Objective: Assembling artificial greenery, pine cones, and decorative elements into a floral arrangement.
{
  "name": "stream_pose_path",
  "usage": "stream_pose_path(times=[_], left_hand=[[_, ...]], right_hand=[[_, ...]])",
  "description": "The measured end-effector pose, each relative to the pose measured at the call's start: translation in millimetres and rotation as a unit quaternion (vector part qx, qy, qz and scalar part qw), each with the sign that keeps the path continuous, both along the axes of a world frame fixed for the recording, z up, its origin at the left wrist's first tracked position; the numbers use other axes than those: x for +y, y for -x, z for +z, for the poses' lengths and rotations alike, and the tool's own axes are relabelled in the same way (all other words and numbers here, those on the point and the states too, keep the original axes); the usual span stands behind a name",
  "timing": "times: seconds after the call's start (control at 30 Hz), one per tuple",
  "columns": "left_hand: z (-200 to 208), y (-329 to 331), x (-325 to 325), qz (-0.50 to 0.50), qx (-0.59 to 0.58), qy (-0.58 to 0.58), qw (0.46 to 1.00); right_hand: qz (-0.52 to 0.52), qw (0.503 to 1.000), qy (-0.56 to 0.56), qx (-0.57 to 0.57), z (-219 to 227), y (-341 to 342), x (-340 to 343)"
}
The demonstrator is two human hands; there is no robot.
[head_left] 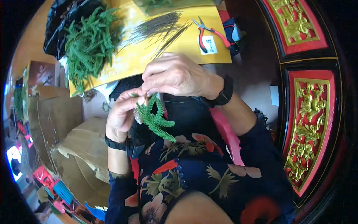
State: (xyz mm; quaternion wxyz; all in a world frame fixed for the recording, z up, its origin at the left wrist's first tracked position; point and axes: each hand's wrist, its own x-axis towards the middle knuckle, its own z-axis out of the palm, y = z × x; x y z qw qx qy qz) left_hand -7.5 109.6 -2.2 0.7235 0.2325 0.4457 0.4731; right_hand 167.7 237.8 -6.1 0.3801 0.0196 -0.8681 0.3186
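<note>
Head view: both hands in tight pinch, apparently on green sprig; blurry label under pliers.

The left forearm rises almost upright from the lower edge, and the left hand leans in from its wrist toward the middle, its thumb and forefinger closed in a pinch — the lower fingers are partly hidden. The right forearm slants up and leftward from a bent elbow, carrying the right hand slightly higher, back and knuckles turned upward, fingers curled and tips drawn together — the 2 hands meet fingertip to fingertip, though whether they actually touch is unclear
</note>
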Motion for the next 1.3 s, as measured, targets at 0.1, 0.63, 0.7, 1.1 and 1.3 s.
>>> stream_pose_path(times=[0.1, 0.63, 0.7, 1.1, 1.3], left_hand=[[-3.9, 0.5, 0.8, -0.004, -0.011, 0.007, 1.0], [0.8, -27.4, 3.4, 0.096, 0.541, -0.179, 0.816], [-0.2, -25.4, 1.2, 0.118, 0.541, -0.171, 0.815], [1.1, -27.6, 7.8, 0.191, 0.385, -0.127, 0.894], [-1.1, -25.1, 11.6, 0.211, 0.266, -0.07, 0.938]], right_hand=[[0.019, 0.999, 0.02, -0.036, 2.0, -4.5, -0.4], [-0.146, 0.952, 0.171, -0.207, -10.4, -9.5, -7.5], [-0.317, 0.933, 0.074, -0.154, -20.1, -19.4, 7.0], [-0.544, 0.749, -0.083, -0.369, -45.2, -58.9, 52.5], [-0.5, 0.833, 0.141, -0.191, -36.8, -56.1, 50.5]])
